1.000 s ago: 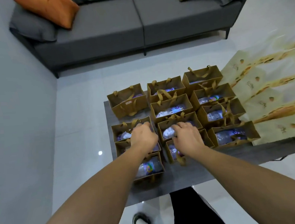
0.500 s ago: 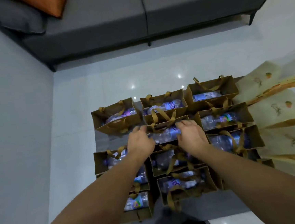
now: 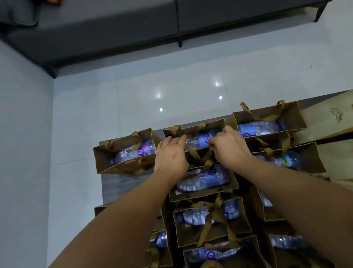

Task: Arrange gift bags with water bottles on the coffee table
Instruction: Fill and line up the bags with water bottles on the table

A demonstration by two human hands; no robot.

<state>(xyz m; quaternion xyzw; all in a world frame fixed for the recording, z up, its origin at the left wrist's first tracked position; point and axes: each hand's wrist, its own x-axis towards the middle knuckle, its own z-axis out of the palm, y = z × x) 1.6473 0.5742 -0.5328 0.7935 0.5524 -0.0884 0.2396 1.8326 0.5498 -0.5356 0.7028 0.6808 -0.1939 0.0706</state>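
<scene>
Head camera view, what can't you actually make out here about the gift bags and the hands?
- Left hand and right hand: fingertips curl over the far middle bag; whether they pinch it is unclear.
- Left column bags: the left forearm covers most of them.
- Nearest bags: cut off by the bottom edge, so the total count is unknown.
- Bottle labels: too blurred to read.
- Cream bags: cut off by the right edge.

Coffee table: dark grey top, standing on pale glossy floor tiles. On it: brown paper gift bags with ribbon handles, packed in three rows from near to far, each holding a water bottle lying on its side (labels purple). Far right: cream printed bags lying flat, overlapping.
</scene>
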